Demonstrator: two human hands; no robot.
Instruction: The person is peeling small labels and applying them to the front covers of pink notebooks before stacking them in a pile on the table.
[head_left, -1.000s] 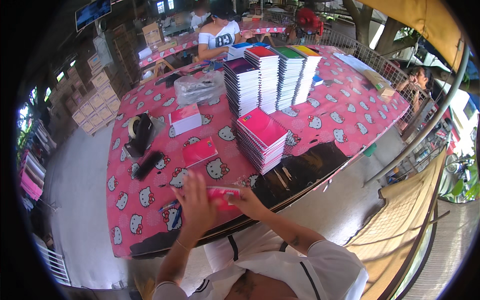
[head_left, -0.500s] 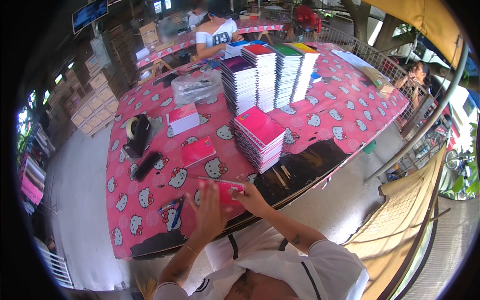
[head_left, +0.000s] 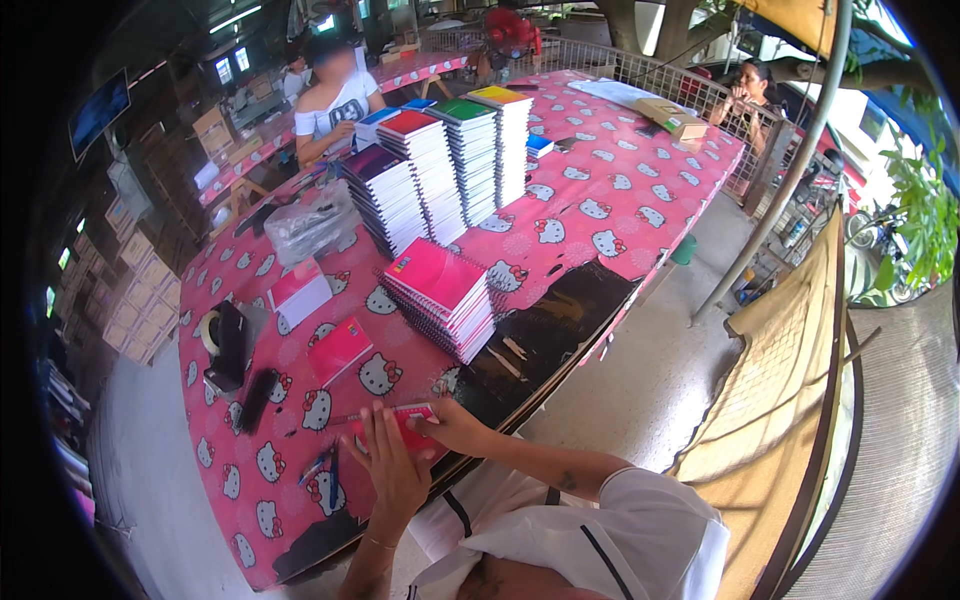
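Pinching the right end of a small pink notebook [head_left: 408,429], the right hand [head_left: 458,428] has its thumb on the cover; I cannot see its other fingers from my end. The left hand [head_left: 396,468] is flat and narrow, fingers stretched out close together over the notebook's left part, and I cannot tell whether it presses or merely rests there. The notebook sits at the near edge of the table [head_left: 665,185], right in front of the person; whether it lies fully on the top or is slightly raised I cannot make out.

Just left of the left hand I see some pens [head_left: 335,470] lying on the pink printed cloth. Beyond the hands a loose pink notebook [head_left: 340,350] lies flat, and to its right stands a stack of pink spiral notebooks [head_left: 440,285], beside a dark worn patch [head_left: 565,312] of the tabletop. Farther left I find a black tape dispenser [head_left: 230,350] and a dark bristly thing [head_left: 258,402] near it. Behind the pink stack rise taller piles with purple [head_left: 376,163], red [head_left: 411,122], green [head_left: 464,110] and yellow [head_left: 499,96] covers, next to a clear plastic bag [head_left: 312,225]. Across the table, a co-worker [head_left: 340,108] in a white top is near those piles.
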